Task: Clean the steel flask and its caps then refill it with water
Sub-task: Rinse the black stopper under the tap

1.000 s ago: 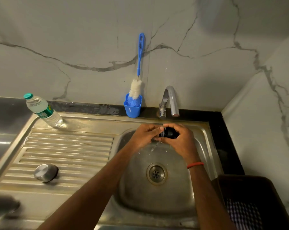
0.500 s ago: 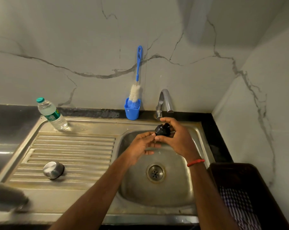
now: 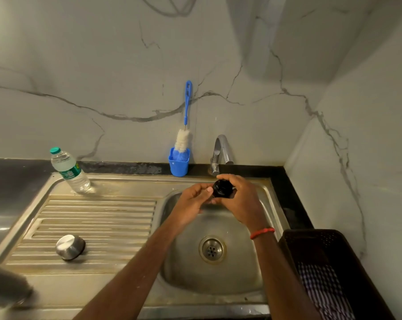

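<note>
My right hand [image 3: 243,199] grips a small black inner cap [image 3: 222,188] over the sink basin [image 3: 186,269], just below the tap [image 3: 220,151]. My left hand [image 3: 193,199] touches the cap's left side with thumb and fingertips. No water stream is visible from the tap. A steel outer cap [image 3: 70,247] lies upside down on the ribbed drainboard [image 3: 98,218]. A blurred steel shape, probably the flask [image 3: 6,285], lies at the bottom left edge.
A clear plastic water bottle [image 3: 69,170] with a green cap stands at the drainboard's back left. A blue bottle brush [image 3: 185,125] stands in a blue holder [image 3: 178,162] against the marble wall. A dark basket [image 3: 333,273] with checked cloth sits at right.
Both hands rose with the black cap from under the running water to just below the tap. The water stream is no longer seen. The camera tilted up.
</note>
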A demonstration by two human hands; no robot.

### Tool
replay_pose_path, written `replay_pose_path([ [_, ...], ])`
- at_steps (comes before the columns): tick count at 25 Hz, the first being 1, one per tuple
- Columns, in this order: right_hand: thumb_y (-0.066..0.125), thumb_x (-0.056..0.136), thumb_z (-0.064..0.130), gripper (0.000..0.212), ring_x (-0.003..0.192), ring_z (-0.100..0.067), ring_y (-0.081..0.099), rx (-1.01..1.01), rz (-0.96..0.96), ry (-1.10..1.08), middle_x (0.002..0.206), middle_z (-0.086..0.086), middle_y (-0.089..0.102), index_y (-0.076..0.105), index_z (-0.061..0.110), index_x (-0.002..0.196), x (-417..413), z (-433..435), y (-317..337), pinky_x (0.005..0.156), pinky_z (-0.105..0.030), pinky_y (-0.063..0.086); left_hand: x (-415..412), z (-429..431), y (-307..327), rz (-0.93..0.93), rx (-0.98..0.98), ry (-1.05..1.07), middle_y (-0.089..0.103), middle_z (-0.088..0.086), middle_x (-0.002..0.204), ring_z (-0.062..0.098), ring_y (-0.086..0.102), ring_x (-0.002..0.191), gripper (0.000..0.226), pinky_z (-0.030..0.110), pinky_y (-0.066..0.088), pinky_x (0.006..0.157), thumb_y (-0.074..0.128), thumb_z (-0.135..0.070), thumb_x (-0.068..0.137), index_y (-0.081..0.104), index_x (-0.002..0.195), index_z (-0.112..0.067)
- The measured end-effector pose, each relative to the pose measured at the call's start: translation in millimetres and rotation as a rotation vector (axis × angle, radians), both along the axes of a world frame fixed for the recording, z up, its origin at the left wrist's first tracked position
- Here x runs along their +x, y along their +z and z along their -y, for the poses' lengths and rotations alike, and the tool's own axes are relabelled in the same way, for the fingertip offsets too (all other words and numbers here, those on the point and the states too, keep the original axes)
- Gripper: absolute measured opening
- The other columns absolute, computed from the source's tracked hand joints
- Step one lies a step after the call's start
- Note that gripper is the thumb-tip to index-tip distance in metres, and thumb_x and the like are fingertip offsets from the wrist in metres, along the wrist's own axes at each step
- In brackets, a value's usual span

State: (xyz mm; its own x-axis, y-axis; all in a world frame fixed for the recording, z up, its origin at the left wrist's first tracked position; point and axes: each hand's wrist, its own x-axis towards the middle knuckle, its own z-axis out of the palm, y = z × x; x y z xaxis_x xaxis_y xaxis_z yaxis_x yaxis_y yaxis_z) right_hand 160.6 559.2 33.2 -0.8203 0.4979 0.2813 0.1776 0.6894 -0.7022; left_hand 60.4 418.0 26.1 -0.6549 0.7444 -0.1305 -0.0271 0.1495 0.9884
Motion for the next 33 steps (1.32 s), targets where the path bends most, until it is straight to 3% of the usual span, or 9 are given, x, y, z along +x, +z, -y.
replay_pose_path([
  [4, 0.092, 0.065, 0.027, 0.068, 0.109, 0.0, 0.059, -0.133, -0.065, 0.013, 0.116, 0.011, 0.065, 0.056, 0.024, 0.122, 3.5, 9.4, 8.9, 0.091, -0.015, 0.05, 2.0, 6.7, 1.5, 0.044, 0.023, -0.02, 0.073, -0.007, 0.112, 0.007, 0.07, 0.101, 0.025, 0.033, 0.059, 0.085, 0.05, -0.032, 0.105, 0.059, 0.128, -0.032],
  [6, 0.093, 0.063, 0.027, 0.065, 0.104, 0.001, 0.061, -0.164, -0.089, 0.023, 0.11, 0.013, 0.066, 0.056, 0.023, 0.117, 5.5, 14.2, 11.4, 0.087, -0.013, 0.051, 4.8, 9.2, 0.0, 0.093, 0.055, -0.034, 0.072, -0.004, 0.116, 0.013, 0.07, 0.105, 0.029, 0.036, 0.06, 0.087, 0.049, -0.03, 0.105, 0.058, 0.133, -0.031],
  [12, 0.091, 0.067, 0.025, 0.053, 0.105, -0.005, 0.065, -0.168, -0.117, 0.13, 0.109, 0.01, 0.068, 0.06, 0.02, 0.11, 13.8, 20.7, 15.0, 0.09, -0.023, 0.055, 10.9, 18.6, -2.2, 0.084, 0.084, -0.044, 0.071, -0.001, 0.119, 0.016, 0.069, 0.108, 0.028, 0.036, 0.058, 0.085, 0.05, -0.03, 0.104, 0.058, 0.131, -0.025],
  [18, 0.088, 0.07, 0.032, 0.039, 0.097, -0.009, 0.067, -0.1, -0.161, 0.134, 0.102, 0.006, 0.07, 0.064, 0.019, 0.098, 18.0, 28.0, 11.0, 0.082, -0.033, 0.059, 15.4, 23.3, -2.2, 0.016, 0.014, -0.048, 0.066, -0.005, 0.121, 0.012, 0.062, 0.114, 0.033, 0.035, 0.055, 0.089, 0.045, -0.034, 0.106, 0.056, 0.135, -0.022],
  [21, 0.086, 0.072, 0.034, 0.047, 0.1, -0.01, 0.062, 0.05, -0.111, 0.139, 0.107, 0.007, 0.066, 0.059, 0.025, 0.109, 22.2, 28.1, 18.5, 0.083, -0.032, 0.056, 17.2, 23.9, -0.2, -0.018, -0.009, -0.039, 0.063, -0.009, 0.12, 0.005, 0.059, 0.112, 0.033, 0.031, 0.054, 0.088, 0.045, -0.034, 0.106, 0.055, 0.136, -0.023],
  [24, 0.085, 0.077, 0.028, 0.056, 0.114, -0.01, 0.055, 0.17, -0.223, 0.028, 0.121, 0.004, 0.062, 0.056, 0.024, 0.124, 21.2, 27.3, 23.9, 0.096, -0.024, 0.048, 17.3, 25.8, -0.7, -0.084, -0.01, 0.03, 0.061, -0.009, 0.123, 0.004, 0.058, 0.112, 0.034, 0.032, 0.054, 0.088, 0.05, -0.038, 0.104, 0.055, 0.135, -0.027],
  [27, 0.085, 0.074, 0.028, 0.059, 0.117, -0.016, 0.058, 0.075, 0.013, 0.014, 0.123, 0.003, 0.064, 0.056, 0.03, 0.126, 15.2, 25.4, 21.0, 0.099, -0.037, 0.051, 14.3, 30.3, -4.2, -0.13, -0.021, 0.094, 0.064, -0.008, 0.116, 0.007, 0.063, 0.106, 0.031, 0.031, 0.056, 0.084, 0.054, -0.038, 0.102, 0.058, 0.132, -0.029],
  [30, 0.084, 0.076, 0.031, 0.053, 0.113, -0.014, 0.061, 0.076, -0.012, 0.006, 0.12, 0.005, 0.068, 0.059, 0.03, 0.123, 16.3, 29.8, 16.4, 0.096, -0.039, 0.054, 17.0, 35.0, -6.3, -0.171, -0.014, 0.115, 0.066, -0.009, 0.11, -0.001, 0.064, 0.097, 0.028, 0.017, 0.054, 0.074, 0.056, -0.036, 0.102, 0.06, 0.128, -0.029],
  [33, 0.08, 0.079, 0.034, 0.049, 0.111, -0.009, 0.061, -0.036, -0.075, 0.024, 0.122, 0.009, 0.066, 0.059, 0.034, 0.124, 15.8, 36.3, 16.2, 0.093, -0.035, 0.056, 19.8, 39.8, -7.7, -0.135, 0.004, 0.129, 0.068, -0.005, 0.114, 0.006, 0.065, 0.105, 0.026, 0.028, 0.055, 0.081, 0.055, -0.037, 0.102, 0.063, 0.124, -0.028],
])
